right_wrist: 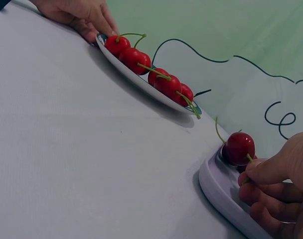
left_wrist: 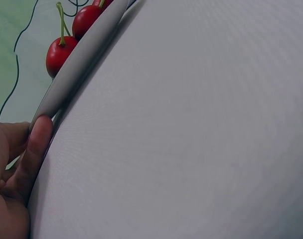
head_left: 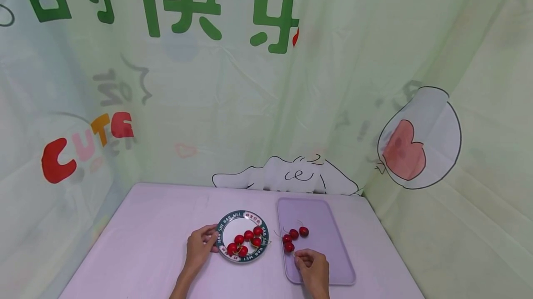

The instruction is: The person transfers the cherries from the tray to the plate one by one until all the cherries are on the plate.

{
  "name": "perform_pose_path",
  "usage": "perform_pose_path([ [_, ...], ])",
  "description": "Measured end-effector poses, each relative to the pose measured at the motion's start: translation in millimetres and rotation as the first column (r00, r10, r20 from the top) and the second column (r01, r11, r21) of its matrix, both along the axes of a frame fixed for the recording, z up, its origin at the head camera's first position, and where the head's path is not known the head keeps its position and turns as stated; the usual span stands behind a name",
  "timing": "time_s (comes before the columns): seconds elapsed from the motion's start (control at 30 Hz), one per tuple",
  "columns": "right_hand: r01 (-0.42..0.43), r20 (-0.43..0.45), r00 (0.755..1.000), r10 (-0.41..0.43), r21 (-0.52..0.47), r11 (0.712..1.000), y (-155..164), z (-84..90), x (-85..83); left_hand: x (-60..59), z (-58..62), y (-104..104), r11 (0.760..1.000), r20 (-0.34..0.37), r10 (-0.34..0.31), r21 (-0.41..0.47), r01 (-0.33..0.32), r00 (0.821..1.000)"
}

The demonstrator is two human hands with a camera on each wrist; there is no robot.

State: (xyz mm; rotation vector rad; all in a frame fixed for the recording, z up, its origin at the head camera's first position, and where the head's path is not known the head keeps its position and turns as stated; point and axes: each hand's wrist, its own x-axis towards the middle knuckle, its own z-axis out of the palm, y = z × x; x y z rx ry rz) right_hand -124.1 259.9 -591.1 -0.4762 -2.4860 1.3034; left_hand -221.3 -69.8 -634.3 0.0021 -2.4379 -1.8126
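A person's left hand (head_left: 199, 247) grips the near-left edge of a round white plate with a dark green, lettered rim (head_left: 231, 232), thumb and fingers clasping it from either side; on the plate sits a cluster of glossy red cherries with thin green stems (head_left: 248, 235), gathered mostly toward its near and right parts. The right hand (head_left: 314, 269) works over a pale purple rectangular tray with rounded corners (head_left: 320, 220), just to the right of the plate and apart from it; thumb and finger pinch the green stem (right_wrist: 249, 158) of one shiny dark red cherry (right_wrist: 239, 148), which is at the tray's left side (whether it is lifted or resting there, I cannot tell); three other red cherries (head_left: 294, 233) lie just beyond it in the tray. Plate and tray are on a pale pinkish-lilac table (head_left: 175, 215); behind it hangs a light green printed cloth (head_left: 250, 118).
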Motion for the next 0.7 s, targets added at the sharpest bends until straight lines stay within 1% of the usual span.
perform_pose_path([
  [0.13, 0.004, -0.001, 1.0, -0.004, -0.002, 1.0, 0.6, -0.7, -0.6, -1.1, -2.7, -0.3, 1.0, -0.017, 0.003, -0.004, -0.003, 1.0],
  [0.23, 0.007, -0.002, 1.0, -0.007, -0.003, 1.0, 0.3, -1.1, -0.2, -1.8, -4.8, -0.7, 1.0, -0.007, 0.0, -0.002, 0.0, 1.0],
  [0.37, 0.016, 0.002, 1.0, -0.016, -0.002, 1.0, -0.5, -1.5, 0.3, -2.4, -6.8, -1.2, 1.0, 0.024, -0.006, -0.002, 0.006, 1.0],
  [0.53, 0.029, 0.0, 1.0, -0.029, -0.005, 1.0, -1.2, 0.0, -0.3, -2.9, -5.2, -1.1, 1.0, 0.03, -0.01, 0.001, 0.01, 1.0],
  [0.7, 0.032, -0.011, 0.999, -0.032, -0.02, 0.999, -1.8, 0.0, -0.7, -1.0, -2.6, -0.8, 1.0, 0.012, -0.008, 0.005, 0.008, 1.0],
])
